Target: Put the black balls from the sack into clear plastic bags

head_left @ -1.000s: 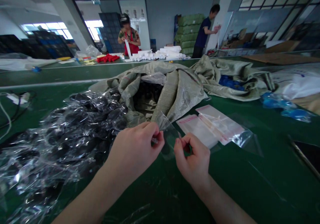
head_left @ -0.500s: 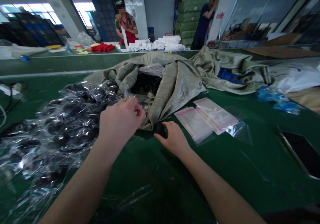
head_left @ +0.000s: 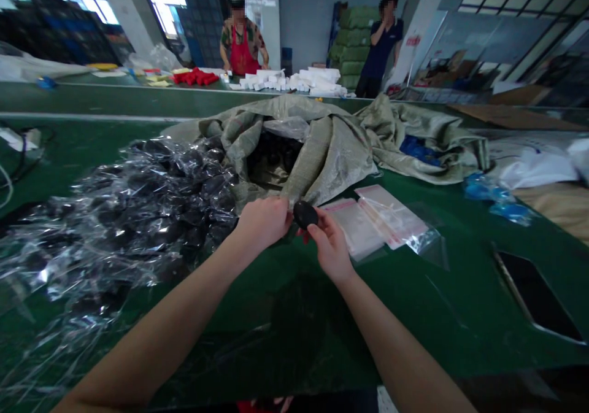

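Note:
My right hand (head_left: 332, 241) pinches a smooth, black oval piece (head_left: 305, 215) between thumb and fingers, just above the table. Close on its left, my left hand (head_left: 267, 220) is closed, knuckles up, on what looks like a thin clear plastic bag, mostly hidden by the fingers. Behind both hands lies a greenish woven sack (head_left: 317, 155), its mouth open on more black pieces (head_left: 278, 152). A large heap of black pieces wrapped in clear film (head_left: 151, 210) spreads to the left. Flat clear bags (head_left: 391, 213) lie to the right of my right hand.
A phone (head_left: 536, 290) lies at the right on the green table (head_left: 414, 327). Another sack (head_left: 427, 118) holds blue items, with blue wrapped pieces (head_left: 499, 198) nearby. Across the far table, one person in a red apron (head_left: 243, 51) stands by white boxes (head_left: 294, 81); another person stands farther right.
My right hand has lifted the black piece from beside the sack and turned it into view. My left hand has moved right and down, close to it. The view has shifted slightly.

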Available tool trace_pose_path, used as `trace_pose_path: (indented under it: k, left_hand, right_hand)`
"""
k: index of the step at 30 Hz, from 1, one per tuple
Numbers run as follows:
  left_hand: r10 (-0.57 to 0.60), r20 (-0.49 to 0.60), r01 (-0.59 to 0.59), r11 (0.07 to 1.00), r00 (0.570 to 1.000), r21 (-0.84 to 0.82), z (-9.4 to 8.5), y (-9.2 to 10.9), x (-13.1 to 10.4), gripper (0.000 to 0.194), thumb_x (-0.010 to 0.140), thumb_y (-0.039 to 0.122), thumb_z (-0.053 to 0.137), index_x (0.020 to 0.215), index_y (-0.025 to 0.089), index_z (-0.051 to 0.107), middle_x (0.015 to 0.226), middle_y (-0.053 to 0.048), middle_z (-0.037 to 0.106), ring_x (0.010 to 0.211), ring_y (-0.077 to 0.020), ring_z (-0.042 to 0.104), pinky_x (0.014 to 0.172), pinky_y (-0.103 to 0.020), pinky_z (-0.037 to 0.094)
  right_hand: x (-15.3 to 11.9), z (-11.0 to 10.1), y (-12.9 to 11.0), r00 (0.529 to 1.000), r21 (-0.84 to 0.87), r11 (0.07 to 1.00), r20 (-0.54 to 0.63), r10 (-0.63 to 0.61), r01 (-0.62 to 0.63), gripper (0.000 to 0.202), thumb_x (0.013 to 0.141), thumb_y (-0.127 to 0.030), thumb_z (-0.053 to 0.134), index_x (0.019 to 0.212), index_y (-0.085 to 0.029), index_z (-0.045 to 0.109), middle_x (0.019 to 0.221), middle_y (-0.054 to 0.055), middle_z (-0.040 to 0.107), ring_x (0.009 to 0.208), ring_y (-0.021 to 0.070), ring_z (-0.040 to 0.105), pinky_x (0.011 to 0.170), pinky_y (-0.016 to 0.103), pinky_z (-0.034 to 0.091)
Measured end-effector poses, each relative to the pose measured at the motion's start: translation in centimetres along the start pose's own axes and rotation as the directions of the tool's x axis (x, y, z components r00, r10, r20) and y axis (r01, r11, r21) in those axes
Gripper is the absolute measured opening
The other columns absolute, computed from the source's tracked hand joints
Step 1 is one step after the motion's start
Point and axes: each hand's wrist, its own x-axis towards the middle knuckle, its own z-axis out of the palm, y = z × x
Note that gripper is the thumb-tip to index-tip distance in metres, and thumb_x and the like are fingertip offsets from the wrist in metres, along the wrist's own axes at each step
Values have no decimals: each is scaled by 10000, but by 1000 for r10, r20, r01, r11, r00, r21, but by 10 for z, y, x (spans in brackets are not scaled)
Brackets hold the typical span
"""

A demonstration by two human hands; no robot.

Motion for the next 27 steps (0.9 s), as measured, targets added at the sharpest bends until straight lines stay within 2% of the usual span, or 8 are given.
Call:
trace_pose_path:
  k: [3,6,8,11,18,20,23,27]
  left_hand:
    - [27,0,-27,999,1000,-31,-1,-2,0,301,877,310,398,918,178,665,937,-120,706,837,-287,683,707,-368,512]
    - [38,3,-38,998,999,-60,-1,-6,1,293,888,316,394,886,183,655,922,-113,703,834,-273,678,708,-356,506]
    - [46,6,-46,996,999,-72,-1,-8,2,302,901,327,382,872,181,645,907,-113,699,824,-272,675,699,-353,502]
    - [73,-2,-73,994,997,-76,1,-8,2,311,918,321,361,886,178,634,907,-112,697,816,-271,673,693,-355,497]
    - [143,-7,-143,985,990,-93,4,-6,1,296,936,305,349,913,178,615,927,-99,690,806,-261,665,679,-348,483]
    - [171,-18,-172,980,985,-104,5,-6,1,288,941,306,351,919,180,609,928,-91,687,801,-253,661,678,-342,478]
    - [223,-34,-226,968,974,-110,6,-6,1,282,946,303,351,919,179,603,927,-88,679,796,-240,652,690,-339,472]
    - [264,-54,-269,955,963,-126,6,-8,1,275,949,293,353,915,174,598,930,-92,667,792,-223,638,705,-333,466]
  right_hand:
    - [2,-5,14,1000,-110,994,12,27,-25,356,868,-346,545,1197,-211,522,885,38,658,743,171,632,614,287,495]
    - [5,-11,23,1000,-266,964,19,8,-3,406,878,-336,536,1259,-208,488,1013,67,659,812,180,646,715,319,524]
    - [5,-13,22,999,-392,919,38,-25,38,432,862,-316,556,1277,-212,493,1107,81,646,873,188,641,776,336,525]
    - [5,-11,17,994,-533,841,100,-46,93,453,834,-270,580,1279,-211,518,1143,85,644,876,190,626,765,335,525]
    - [5,-11,15,991,-594,795,122,-62,123,478,791,-243,656,1251,-207,535,1111,81,651,808,185,617,712,341,527]
    - [6,-13,17,986,-608,777,127,-111,166,445,789,-238,670,1222,-216,569,1139,89,626,880,199,614,756,355,531]
    - [6,-17,20,979,-641,741,99,-181,202,426,779,-227,692,1197,-241,613,1271,112,527,1103,243,554,881,398,514]
    - [6,-20,21,982,-639,747,83,-171,184,447,785,-230,691,1222,-281,610,1395,103,438,1231,265,480,957,438,487]
